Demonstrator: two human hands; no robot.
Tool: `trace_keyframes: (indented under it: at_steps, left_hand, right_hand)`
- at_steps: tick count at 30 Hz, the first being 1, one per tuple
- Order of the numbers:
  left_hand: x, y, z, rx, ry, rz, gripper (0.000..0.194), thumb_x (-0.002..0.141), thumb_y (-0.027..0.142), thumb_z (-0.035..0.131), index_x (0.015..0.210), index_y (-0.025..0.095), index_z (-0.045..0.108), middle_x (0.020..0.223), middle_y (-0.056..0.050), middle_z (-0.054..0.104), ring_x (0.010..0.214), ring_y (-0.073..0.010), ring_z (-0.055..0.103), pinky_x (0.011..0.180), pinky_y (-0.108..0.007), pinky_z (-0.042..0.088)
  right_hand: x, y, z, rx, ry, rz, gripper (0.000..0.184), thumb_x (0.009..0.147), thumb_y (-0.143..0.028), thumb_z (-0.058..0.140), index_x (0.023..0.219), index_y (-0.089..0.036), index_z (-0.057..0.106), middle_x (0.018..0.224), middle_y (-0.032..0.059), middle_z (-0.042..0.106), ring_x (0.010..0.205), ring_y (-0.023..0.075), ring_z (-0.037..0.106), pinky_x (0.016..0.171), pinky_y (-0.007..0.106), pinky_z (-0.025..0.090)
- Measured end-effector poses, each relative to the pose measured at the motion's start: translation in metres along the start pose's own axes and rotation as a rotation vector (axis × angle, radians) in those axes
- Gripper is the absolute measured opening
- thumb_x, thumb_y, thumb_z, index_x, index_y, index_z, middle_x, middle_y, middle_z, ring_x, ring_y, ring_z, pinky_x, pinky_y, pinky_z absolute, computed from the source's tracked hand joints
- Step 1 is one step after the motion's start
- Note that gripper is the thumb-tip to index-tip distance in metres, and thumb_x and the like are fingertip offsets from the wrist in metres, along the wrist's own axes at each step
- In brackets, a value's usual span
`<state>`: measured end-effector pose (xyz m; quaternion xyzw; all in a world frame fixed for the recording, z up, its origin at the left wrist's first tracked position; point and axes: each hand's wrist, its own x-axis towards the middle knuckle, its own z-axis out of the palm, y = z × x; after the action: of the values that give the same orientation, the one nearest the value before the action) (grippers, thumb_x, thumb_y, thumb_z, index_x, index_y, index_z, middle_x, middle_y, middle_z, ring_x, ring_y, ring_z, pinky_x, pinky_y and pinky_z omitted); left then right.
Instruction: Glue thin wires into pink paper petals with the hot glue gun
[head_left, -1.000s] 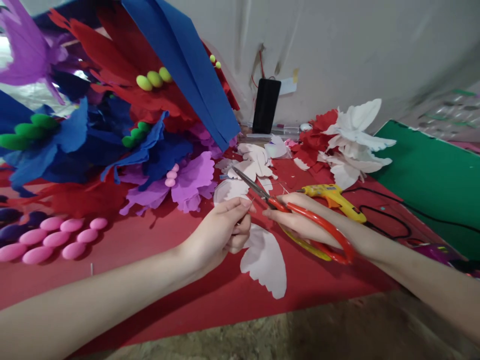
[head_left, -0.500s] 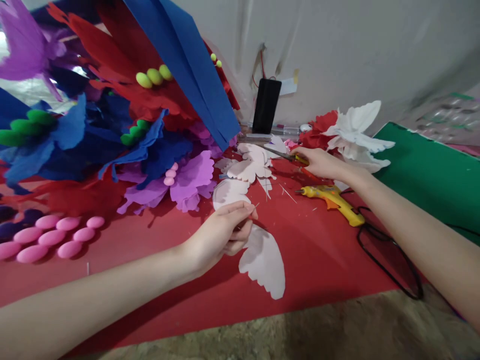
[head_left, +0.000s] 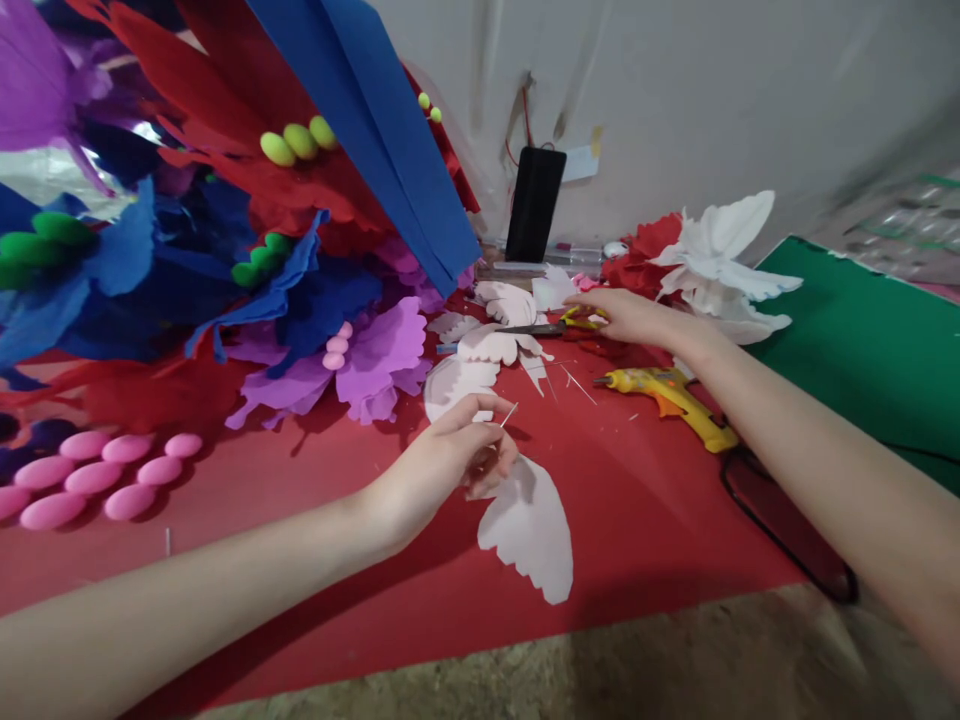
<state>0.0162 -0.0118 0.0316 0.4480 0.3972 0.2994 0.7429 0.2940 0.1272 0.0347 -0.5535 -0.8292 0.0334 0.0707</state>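
Observation:
My left hand is closed in a pinch on a thin pale stick and on the top of a white foam wing cutout that lies on the red sheet. My right hand reaches far across the sheet and rests on the handles of the scissors, which lie on the sheet beside white petal cutouts. Its fingers are curled over the handles.
A yellow glue gun with a black cable lies at the right. Big red, blue and purple foam flowers fill the left, with pink foam ovals in front. A black phone leans on the wall; a green sheet lies right.
My right hand carried the scissors away from my left hand to the far side of the sheet and laid them down there. My left hand kept its pinch on the stick and wing.

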Motion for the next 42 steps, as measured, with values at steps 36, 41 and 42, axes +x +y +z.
trace_keyframes:
  at_steps: [36, 41, 42]
  left_hand:
    - [-0.016, -0.027, 0.014, 1.247, -0.263, 0.58, 0.024, 0.069, 0.028, 0.073, 0.07, 0.015, 0.053, 0.067, 0.003, 0.058, 0.061, -0.0121, 0.051, 0.061, -0.025, 0.038]
    - [-0.018, -0.032, 0.026, 1.295, -0.282, 0.512, 0.018, 0.073, 0.022, 0.067, 0.068, 0.016, 0.05, 0.066, 0.003, 0.057, 0.061, -0.0129, 0.051, 0.066, -0.028, 0.039]
    - [-0.017, -0.031, 0.026, 1.295, -0.278, 0.507, 0.013, 0.076, 0.016, 0.062, 0.069, 0.016, 0.051, 0.067, 0.003, 0.058, 0.063, -0.0129, 0.052, 0.067, -0.028, 0.04]
  right_hand:
    - [-0.121, -0.12, 0.018, 1.44, -0.02, 0.494, 0.04, 0.068, -0.025, 0.066, 0.101, -0.02, 0.045, 0.064, -0.0047, 0.059, 0.041, 0.0053, 0.043, 0.037, 0.018, 0.033]
    - [-0.124, -0.122, 0.025, 1.363, -0.02, 0.403, 0.029, 0.073, -0.026, 0.06, 0.099, -0.017, 0.051, 0.063, -0.0046, 0.055, 0.041, 0.0041, 0.042, 0.039, 0.018, 0.035]
    - [-0.124, -0.122, 0.025, 1.338, -0.023, 0.387, 0.024, 0.074, -0.026, 0.059, 0.095, -0.016, 0.053, 0.062, -0.0045, 0.054, 0.041, 0.0041, 0.043, 0.039, 0.019, 0.036]
